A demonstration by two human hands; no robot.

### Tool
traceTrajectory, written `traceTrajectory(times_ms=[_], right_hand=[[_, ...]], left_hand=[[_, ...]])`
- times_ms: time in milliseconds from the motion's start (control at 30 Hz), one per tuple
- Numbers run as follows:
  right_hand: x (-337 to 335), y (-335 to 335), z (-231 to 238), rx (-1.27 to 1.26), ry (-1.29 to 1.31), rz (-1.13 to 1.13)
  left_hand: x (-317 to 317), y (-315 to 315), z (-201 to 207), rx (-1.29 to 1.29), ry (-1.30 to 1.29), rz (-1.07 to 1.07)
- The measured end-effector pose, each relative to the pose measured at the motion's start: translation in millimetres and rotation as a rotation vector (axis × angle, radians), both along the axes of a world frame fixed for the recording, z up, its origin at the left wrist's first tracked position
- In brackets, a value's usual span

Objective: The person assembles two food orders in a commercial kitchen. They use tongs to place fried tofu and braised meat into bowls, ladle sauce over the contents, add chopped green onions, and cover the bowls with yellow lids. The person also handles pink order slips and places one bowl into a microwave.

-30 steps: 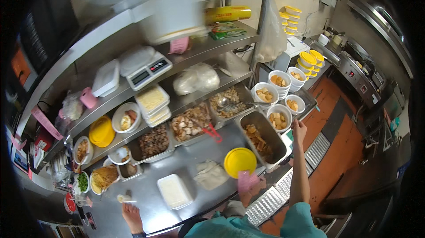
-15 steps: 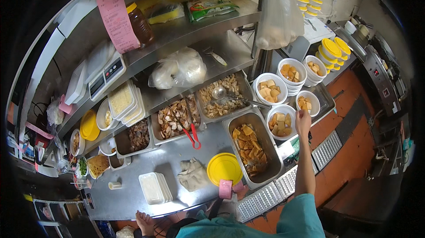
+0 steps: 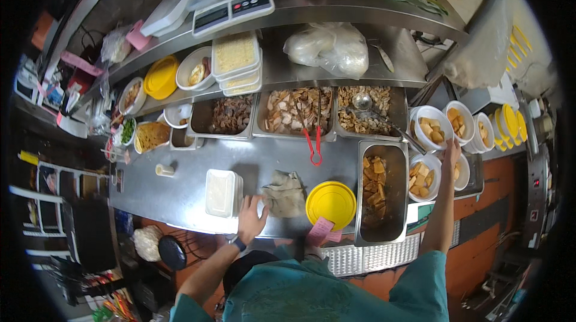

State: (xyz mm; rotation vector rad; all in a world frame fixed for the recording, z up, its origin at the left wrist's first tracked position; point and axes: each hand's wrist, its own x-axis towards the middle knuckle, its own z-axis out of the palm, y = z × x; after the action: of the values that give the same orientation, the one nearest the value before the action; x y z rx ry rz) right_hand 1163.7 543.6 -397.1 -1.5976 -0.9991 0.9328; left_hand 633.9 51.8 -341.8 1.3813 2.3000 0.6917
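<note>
My right hand (image 3: 452,153) reaches across to the bowls and pinches the near right rim of a white bowl (image 3: 441,144) holding pale yellow chunks. That bowl sits tilted and shifted on the stack under it. Other white bowls of chunks (image 3: 423,178) stand around it, one partly behind my wrist. My left hand (image 3: 252,220) is over the counter's front edge, fingers spread. It is between a stack of white rectangular tubs (image 3: 222,193) and a crumpled grey cloth (image 3: 284,194). Something small and white at its fingertips is unclear.
A yellow round lid (image 3: 330,205) with pink slips lies beside a deep steel pan (image 3: 383,226) of brown pieces. Red-handled tongs (image 3: 313,148) rest in a food pan behind. Above, a steel shelf (image 3: 384,76) carries a bagged bundle (image 3: 329,49) and tubs.
My left hand has come up from below the counter edge to beside the tubs. My right hand has gone from the front right bowl to the back left one, now shifted. The view has turned left.
</note>
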Motion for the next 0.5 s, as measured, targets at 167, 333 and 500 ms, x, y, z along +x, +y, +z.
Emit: traceTrajectory(times_ms=[167, 333, 500], right_hand=[[-3, -68, 60, 0.279, 0.081, -0.093], [-19, -181, 131, 0.378, 0.129, -0.051], [-160, -293, 152, 0.064, 0.259, -0.076]], left_hand=[[9, 41, -36, 0.022, 0.298, -0.292], [-1, 68, -69, -0.264, 0.024, -0.461], [2, 67, -34, 0.139, -1.222, 0.281]])
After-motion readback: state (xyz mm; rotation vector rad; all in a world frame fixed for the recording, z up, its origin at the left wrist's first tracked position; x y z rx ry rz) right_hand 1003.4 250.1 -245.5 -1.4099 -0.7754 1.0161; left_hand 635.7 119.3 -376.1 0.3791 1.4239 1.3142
